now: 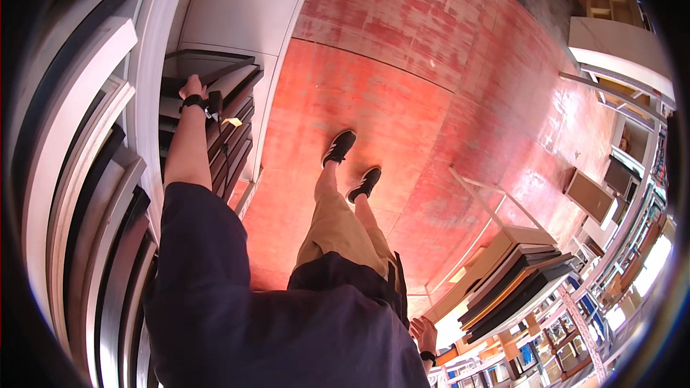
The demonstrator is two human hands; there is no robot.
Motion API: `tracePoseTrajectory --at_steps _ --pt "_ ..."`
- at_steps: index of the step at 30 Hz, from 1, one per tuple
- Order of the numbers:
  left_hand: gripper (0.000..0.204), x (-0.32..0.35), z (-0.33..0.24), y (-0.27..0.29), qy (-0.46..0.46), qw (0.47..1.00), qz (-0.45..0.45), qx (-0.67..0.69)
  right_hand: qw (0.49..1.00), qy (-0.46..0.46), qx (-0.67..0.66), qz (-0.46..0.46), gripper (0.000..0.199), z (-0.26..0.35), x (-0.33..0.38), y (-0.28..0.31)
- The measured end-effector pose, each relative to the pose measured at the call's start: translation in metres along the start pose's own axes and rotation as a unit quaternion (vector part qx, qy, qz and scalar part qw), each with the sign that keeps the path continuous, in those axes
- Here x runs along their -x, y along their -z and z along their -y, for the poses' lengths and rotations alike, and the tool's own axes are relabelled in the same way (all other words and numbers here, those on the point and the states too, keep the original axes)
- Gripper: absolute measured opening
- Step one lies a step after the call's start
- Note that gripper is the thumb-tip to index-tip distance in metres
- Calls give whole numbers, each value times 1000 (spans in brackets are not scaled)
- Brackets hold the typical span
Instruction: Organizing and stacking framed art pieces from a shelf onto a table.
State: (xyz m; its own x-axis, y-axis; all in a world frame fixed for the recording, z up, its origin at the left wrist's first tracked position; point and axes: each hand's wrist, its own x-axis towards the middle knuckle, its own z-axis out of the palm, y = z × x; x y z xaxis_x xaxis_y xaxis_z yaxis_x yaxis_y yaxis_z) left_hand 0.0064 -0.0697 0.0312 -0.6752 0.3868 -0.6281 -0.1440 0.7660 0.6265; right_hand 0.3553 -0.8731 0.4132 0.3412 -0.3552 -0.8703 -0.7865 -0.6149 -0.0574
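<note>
A person in a dark shirt and tan shorts stands on a red floor [381,93], left hand [192,88] extended to a row of dark boards [242,106] on the person's left, its fingers curled, though whether they grip an edge cannot be told. The right hand [424,333] hangs low near a second stack of boards [512,280], its fingers bent, their hold unclear.
</note>
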Motion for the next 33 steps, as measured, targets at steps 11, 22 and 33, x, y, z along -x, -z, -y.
tracePoseTrajectory --at_steps 11,22,33 --pt "45 114 51 -19 -62 997 37 31 1000 5 1 13 39 7 -20 0" --pt "24 322 112 56 -222 763 592 -132 952 133 -148 234 51 90 -89 -62" --pt "29 543 125 104 266 623 729 -102 610 285 -608 421 58 224 -48 -109"
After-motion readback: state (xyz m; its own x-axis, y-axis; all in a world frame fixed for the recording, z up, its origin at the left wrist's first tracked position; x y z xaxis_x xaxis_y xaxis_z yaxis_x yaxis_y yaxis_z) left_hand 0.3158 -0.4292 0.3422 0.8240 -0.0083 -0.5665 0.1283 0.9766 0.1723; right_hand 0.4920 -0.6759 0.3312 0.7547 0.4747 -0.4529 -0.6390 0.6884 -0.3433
